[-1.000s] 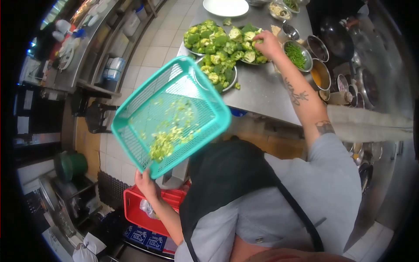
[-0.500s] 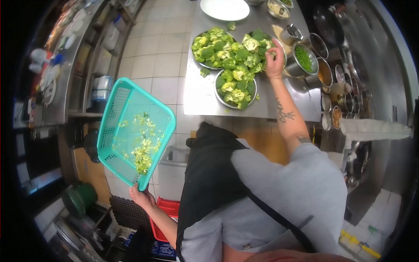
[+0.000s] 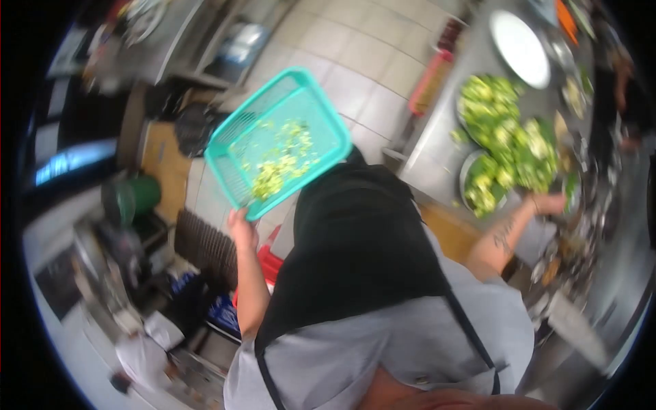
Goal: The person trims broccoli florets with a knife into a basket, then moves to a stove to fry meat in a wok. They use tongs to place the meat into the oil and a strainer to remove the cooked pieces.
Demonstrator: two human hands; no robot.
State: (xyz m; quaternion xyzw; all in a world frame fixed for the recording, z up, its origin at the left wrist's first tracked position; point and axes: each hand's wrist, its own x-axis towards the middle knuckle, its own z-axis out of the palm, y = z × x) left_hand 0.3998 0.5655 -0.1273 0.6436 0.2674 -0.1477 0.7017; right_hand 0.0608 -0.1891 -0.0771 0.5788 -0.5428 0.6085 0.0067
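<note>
My left hand (image 3: pixel 243 229) grips the near corner of a turquoise plastic basket (image 3: pixel 327 109), which hangs tilted beside the black apron. Small green and yellow vegetable scraps (image 3: pixel 273 174) lie inside it. Over the steel table my right hand (image 3: pixel 549 203) is near a metal container of chopped greens (image 3: pixel 572 191); its fingers are blurred and I cannot make out their pose. Bowls heaped with broccoli florets (image 3: pixel 486 181) stand to the left of that hand.
A white oval plate (image 3: pixel 519 48) lies on the steel table (image 3: pixel 427 147). A green bin (image 3: pixel 133 198) stands at the left and a red crate (image 3: pixel 270 263) below the basket. Another person (image 3: pixel 143 359) is at the lower left; someone else's arm (image 3: pixel 622 78) shows at the upper right.
The view has turned, so the table now sits further right. The basket is closer to the apron, still in my left hand. My right hand has moved from above the broccoli toward the containers beside it.
</note>
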